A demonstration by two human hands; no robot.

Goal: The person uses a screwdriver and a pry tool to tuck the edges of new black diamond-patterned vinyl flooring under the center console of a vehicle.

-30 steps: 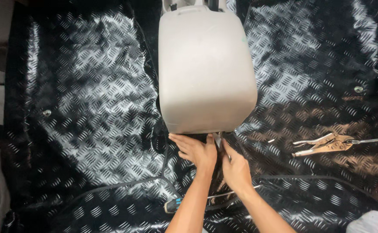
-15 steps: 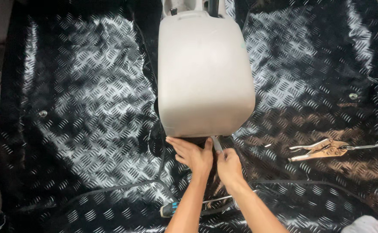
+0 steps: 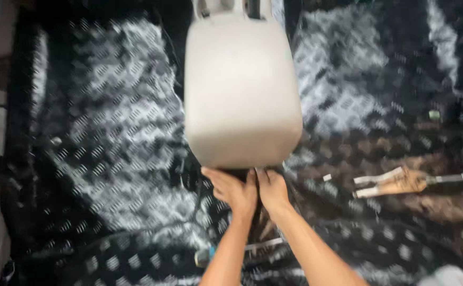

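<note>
Centrally, the beige console box [image 3: 242,90] filled the frame's upper middle; the left hand [image 3: 233,189] and right hand [image 3: 271,189] pressed side by side under its lower edge, grip indiscernible. Black checker-plate mat [image 3: 99,159] lay open either side, pliers [image 3: 395,181] at right.

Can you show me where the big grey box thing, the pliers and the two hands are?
Big grey padded console [image 3: 242,90], head view: middle of its top.
Metal pliers [image 3: 401,181], head view: handles.
Left hand [image 3: 234,190], head view: its back.
Right hand [image 3: 273,190], head view: its back.

Black chequer-plate floor mat [image 3: 110,132] with pliers [image 3: 401,182] and screwdriver [image 3: 242,251].
</note>
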